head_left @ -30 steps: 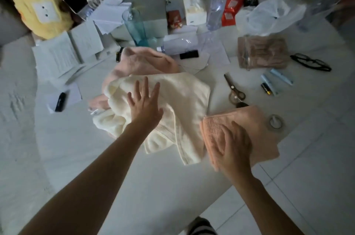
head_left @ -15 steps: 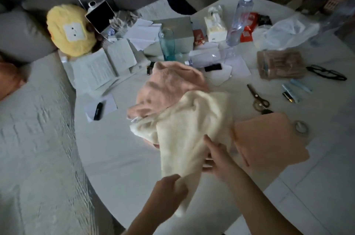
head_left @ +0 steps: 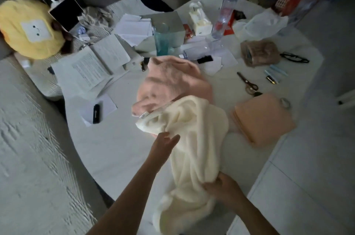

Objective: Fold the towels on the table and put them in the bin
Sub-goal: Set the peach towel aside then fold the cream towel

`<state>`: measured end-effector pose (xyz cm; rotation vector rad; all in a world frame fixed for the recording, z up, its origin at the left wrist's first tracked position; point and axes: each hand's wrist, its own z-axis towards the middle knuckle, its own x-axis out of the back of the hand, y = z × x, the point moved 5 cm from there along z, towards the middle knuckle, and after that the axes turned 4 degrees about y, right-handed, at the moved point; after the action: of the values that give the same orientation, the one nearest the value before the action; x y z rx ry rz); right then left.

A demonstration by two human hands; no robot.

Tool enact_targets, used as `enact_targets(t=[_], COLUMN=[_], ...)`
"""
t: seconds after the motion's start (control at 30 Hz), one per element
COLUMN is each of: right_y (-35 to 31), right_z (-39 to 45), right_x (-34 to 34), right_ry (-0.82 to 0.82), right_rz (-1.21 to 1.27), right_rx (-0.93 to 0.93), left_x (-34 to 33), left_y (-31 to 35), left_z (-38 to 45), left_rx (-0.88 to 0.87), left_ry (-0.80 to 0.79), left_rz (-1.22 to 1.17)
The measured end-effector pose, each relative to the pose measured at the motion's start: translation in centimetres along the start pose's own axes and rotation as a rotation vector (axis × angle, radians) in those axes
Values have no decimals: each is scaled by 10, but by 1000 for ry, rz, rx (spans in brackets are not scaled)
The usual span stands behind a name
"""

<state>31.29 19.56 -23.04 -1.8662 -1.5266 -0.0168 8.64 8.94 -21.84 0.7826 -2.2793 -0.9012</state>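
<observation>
Two hands working a cream towel

I am watching the right hand (head_left: pixel 221 186) gripping the cream towel (head_left: pixel 192 138) near the tabletop (head_left: pixel 107 148) edge, where it is hanging over. The left hand (head_left: pixel 163 144) is reaching to it, fingers straight and relaxed. A pink towel (head_left: pixel 172 83) is lying behind, a folded peach towel (head_left: pixel 263 117) just beside scissors (head_left: pixel 247 83).

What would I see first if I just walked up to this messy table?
Probably the big cream towel in the middle, crumpled and trailing off the table's near edge, with the right hand gripping it low down and the left hand on its side. Behind it lies a rumpled pink towel, and to the right a neatly folded peach towel.
</observation>
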Motion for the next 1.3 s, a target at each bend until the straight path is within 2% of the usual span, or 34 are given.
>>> enact_targets(t=[0.07,0.13,0.27,0.33,0.4,0.5,0.57,0.67,0.77,0.87,1.0,1.13,1.2,1.3], right_y=[16,21,11,-2,-12,-25,-36,-45,-50,-49,-40,-46,-59,-72], right_z=[-2,2,15,25,37,49,51,48,34,22,12,5,0,-11], right_x=[21,42,62,64,60,41,22,-3,-13,2,42,64,75,94], right_ry=[55,188,354,397,411,370,282,158,41,99,234,149,145,317], right_rz=[-57,-31,150,225,283,444,535,572,487,421,599,951,951,722], right_rx=[-61,-89,-82,-69,-57,-61,-63,-74,-49,28,162,168,208,266], left_x=[-23,-37,-38,-18,15,73,103,115,98,74,56,79,97,114], left_y=[6,7,-6,-20,-38,-67,-83,-103,-110,-101,-78,-36,-10,18], left_z=[5,0,-39,-58,-70,-73,-75,-73,-69,-69,-71,-76,-76,-72], left_rx=[-5,-64,-81,-94,-84,27,71,144,211,193,95,-72,-157,-217], left_ry=[-31,-62,-302,-358,-307,-72,73,244,275,256,210,258,308,342], left_rz=[31,37,-104,-167,-367,-747,-849,-638,-437,-306,-310,-436,-485,-484])
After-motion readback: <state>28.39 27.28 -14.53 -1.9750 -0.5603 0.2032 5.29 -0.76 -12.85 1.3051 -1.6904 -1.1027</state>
